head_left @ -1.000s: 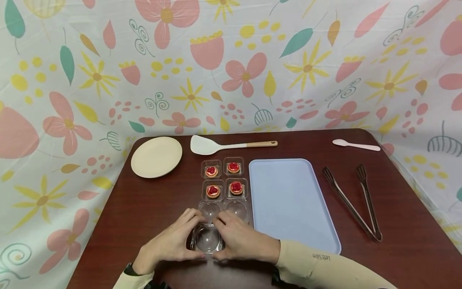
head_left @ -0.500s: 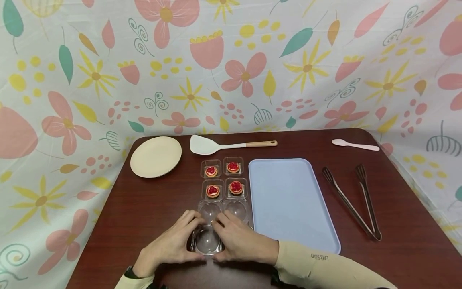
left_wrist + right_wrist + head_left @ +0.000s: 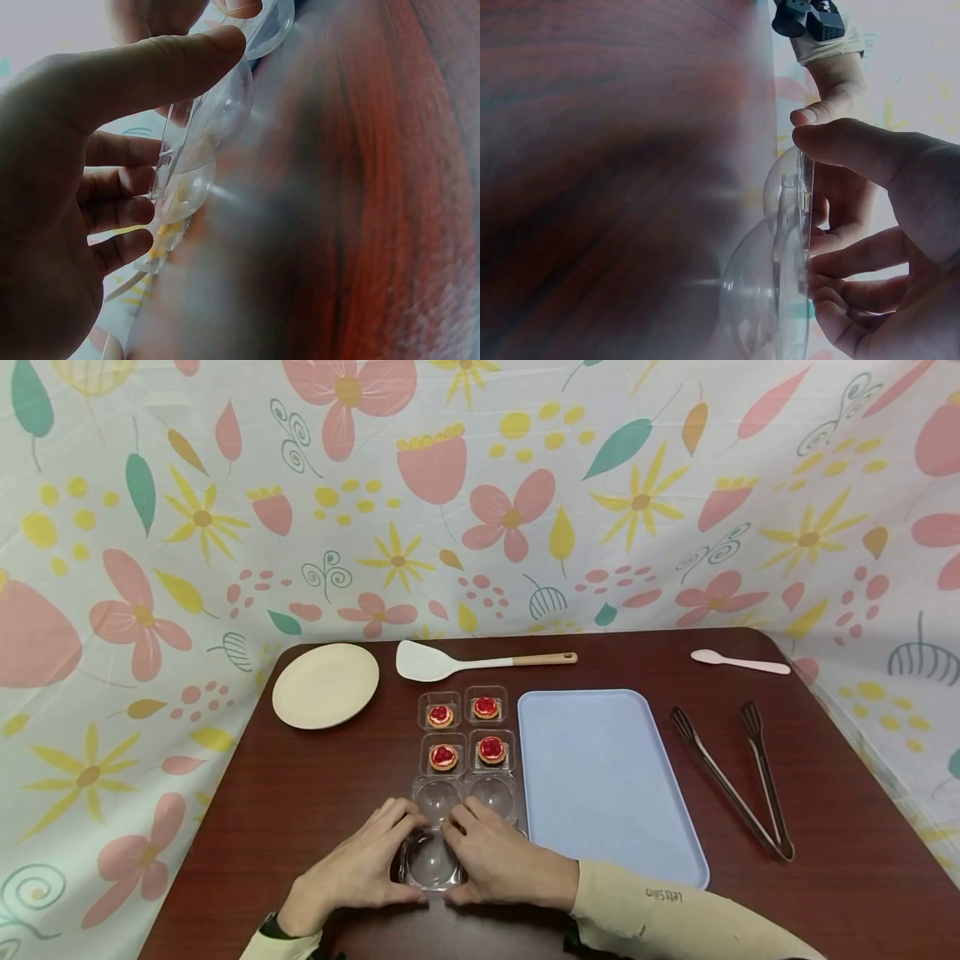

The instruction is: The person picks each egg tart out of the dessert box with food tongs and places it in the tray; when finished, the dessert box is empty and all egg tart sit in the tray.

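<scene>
In the head view, a clear plastic clamshell container (image 3: 433, 862) with rounded domes lies at the front of the table, between both hands. My left hand (image 3: 362, 858) grips its left side, thumb at the near edge and fingers toward the far side. In the left wrist view, the thumb (image 3: 202, 60) lies along the rim, with domes bulging toward the tabletop. My right hand (image 3: 506, 858) holds it from the right, covering part of it. The right wrist view has the fingertips (image 3: 829, 289) at the rim. Beyond the domes, square compartments hold several red-topped tarts (image 3: 491, 749).
A blue tray (image 3: 607, 777) lies right of the container, partly under the right forearm's line of view. Metal tongs (image 3: 738, 793) and a pink spoon (image 3: 742, 661) are farther right. A white spatula (image 3: 480, 665) and a cream plate (image 3: 326, 686) lie at the back.
</scene>
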`<action>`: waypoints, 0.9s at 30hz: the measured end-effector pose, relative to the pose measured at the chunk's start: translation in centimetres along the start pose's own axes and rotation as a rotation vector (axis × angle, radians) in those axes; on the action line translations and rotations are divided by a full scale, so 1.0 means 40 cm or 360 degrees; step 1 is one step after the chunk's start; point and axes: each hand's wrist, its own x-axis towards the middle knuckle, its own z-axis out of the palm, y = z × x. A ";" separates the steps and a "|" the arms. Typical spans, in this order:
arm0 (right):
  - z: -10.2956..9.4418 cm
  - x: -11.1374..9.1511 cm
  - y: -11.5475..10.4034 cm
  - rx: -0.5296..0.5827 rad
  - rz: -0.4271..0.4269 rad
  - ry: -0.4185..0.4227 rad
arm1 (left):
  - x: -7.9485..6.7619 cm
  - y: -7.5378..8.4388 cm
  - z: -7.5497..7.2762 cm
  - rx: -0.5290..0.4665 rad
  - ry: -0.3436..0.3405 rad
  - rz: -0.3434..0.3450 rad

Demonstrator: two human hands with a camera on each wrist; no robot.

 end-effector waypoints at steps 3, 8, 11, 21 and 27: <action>0.001 -0.001 0.000 -0.0014 -0.0008 -0.0018 | -0.001 -0.001 0.001 0.0012 -0.0010 -0.0003; 0.004 -0.003 -0.002 -0.0016 0.0000 -0.0067 | -0.002 0.000 0.004 0.0036 -0.0015 0.0005; 0.005 -0.005 -0.003 -0.0012 0.0013 -0.0086 | -0.001 0.001 0.007 0.0036 -0.0013 0.0003; 0.009 -0.010 -0.007 -0.0029 0.0022 -0.0083 | -0.005 0.006 0.013 0.0059 -0.0004 0.0006; 0.013 -0.012 -0.010 -0.0033 0.0016 -0.0054 | -0.008 0.007 0.015 0.0068 -0.0003 -0.0009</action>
